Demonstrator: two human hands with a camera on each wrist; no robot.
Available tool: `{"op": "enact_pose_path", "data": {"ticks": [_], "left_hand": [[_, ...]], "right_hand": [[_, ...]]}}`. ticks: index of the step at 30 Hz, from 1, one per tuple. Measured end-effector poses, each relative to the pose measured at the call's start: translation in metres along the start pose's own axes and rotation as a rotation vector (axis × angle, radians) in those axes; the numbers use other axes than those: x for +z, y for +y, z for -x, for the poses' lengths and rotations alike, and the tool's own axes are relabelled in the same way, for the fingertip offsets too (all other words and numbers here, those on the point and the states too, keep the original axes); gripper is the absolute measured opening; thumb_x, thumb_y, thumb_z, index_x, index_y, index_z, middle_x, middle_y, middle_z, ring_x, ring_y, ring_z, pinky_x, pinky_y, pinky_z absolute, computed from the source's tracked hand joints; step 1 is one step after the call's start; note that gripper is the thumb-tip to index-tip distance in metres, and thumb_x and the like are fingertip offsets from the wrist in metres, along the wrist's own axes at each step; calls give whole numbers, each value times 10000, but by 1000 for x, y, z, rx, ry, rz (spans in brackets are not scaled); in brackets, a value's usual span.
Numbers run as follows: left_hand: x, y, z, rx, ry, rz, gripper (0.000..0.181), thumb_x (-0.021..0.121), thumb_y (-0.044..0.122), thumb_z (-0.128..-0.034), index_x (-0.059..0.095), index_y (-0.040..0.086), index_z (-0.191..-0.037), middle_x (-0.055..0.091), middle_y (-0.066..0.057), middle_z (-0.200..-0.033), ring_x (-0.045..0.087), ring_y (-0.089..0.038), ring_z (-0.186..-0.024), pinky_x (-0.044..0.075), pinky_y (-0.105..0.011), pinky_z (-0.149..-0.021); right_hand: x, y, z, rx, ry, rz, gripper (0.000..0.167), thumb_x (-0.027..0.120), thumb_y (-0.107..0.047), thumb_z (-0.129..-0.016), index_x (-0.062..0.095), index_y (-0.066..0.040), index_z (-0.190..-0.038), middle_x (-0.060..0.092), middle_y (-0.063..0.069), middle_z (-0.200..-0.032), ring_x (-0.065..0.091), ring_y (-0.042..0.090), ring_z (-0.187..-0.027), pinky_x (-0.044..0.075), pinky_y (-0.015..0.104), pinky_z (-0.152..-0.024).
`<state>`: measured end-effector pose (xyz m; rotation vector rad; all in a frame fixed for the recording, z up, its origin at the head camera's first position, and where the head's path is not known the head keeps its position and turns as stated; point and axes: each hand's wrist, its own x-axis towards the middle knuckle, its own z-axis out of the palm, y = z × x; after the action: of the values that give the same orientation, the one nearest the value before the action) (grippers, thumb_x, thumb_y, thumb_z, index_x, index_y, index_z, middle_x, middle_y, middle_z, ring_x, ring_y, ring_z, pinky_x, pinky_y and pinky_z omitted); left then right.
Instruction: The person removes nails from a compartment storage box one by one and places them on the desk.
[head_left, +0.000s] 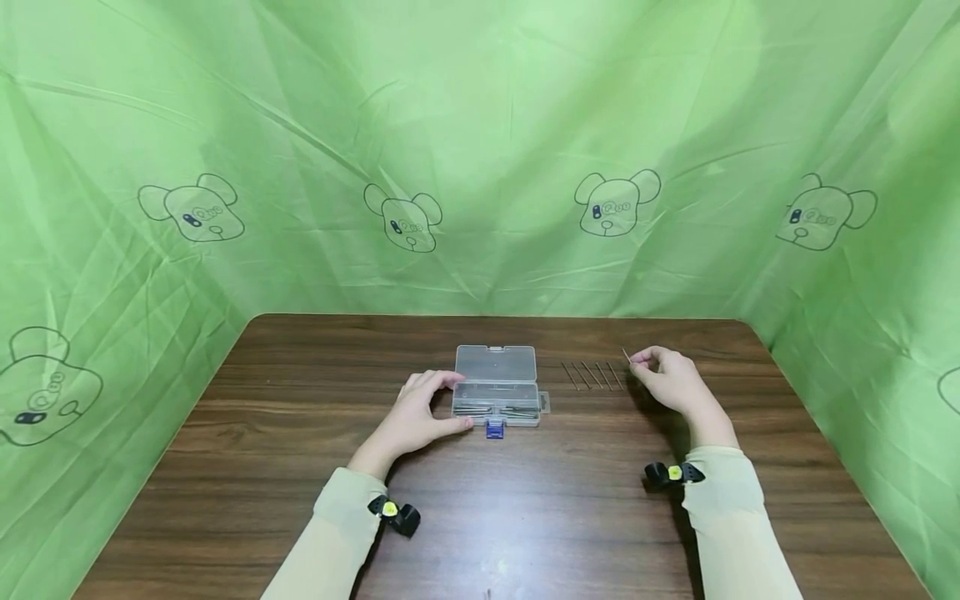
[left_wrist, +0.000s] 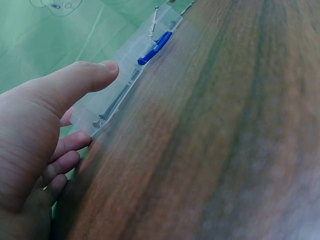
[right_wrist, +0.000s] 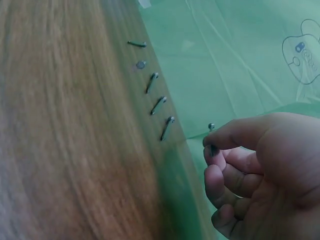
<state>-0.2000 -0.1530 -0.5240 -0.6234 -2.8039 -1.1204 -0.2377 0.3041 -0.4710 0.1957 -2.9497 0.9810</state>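
Note:
A clear plastic box (head_left: 496,392) stands open on the table, its lid (head_left: 496,363) tilted back and a blue latch (head_left: 495,429) at its front. Long metal screws (head_left: 519,412) lie inside in two groups. My left hand (head_left: 417,414) grips the box's left end, thumb at the front corner and index finger near the hinge. At the right, my right hand (head_left: 670,379) pinches one thin screw (right_wrist: 211,126) between thumb and index finger, raised off the table. To its left, several similar screws (head_left: 597,375) lie slanted in a row.
The brown wood-grain table (head_left: 315,392) is bordered by a green cloth (head_left: 495,125) at the back and sides, printed with bear heads. A clear hanging tab (head_left: 545,402) juts from the box's right side. Each wrist wears a black camera (head_left: 402,517).

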Motion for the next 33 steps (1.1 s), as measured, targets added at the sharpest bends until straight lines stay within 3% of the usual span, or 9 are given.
{"op": "enact_pose_path", "data": {"ticks": [10, 33], "left_hand": [[-1, 1, 0, 0, 1, 9, 720, 947, 490, -836, 654, 252, -1449, 677, 60, -1373, 523, -260, -1317, 391, -509, -1138], [-2, 1, 1, 6, 1, 16, 724, 935, 528, -840, 658, 251, -1449, 678, 58, -1377, 524, -275, -1320, 395, -525, -1129]], "right_hand": [[3, 8, 0, 16, -41, 11, 225, 681, -200, -1044, 743, -22, -1168, 750, 103, -1031, 626, 199, -880, 478, 431, -847], [10, 16, -1, 12, -59, 28, 213, 719, -226, -1032, 744, -48, -1145, 755, 68, -981, 669, 242, -905, 492, 454, -845]]}}
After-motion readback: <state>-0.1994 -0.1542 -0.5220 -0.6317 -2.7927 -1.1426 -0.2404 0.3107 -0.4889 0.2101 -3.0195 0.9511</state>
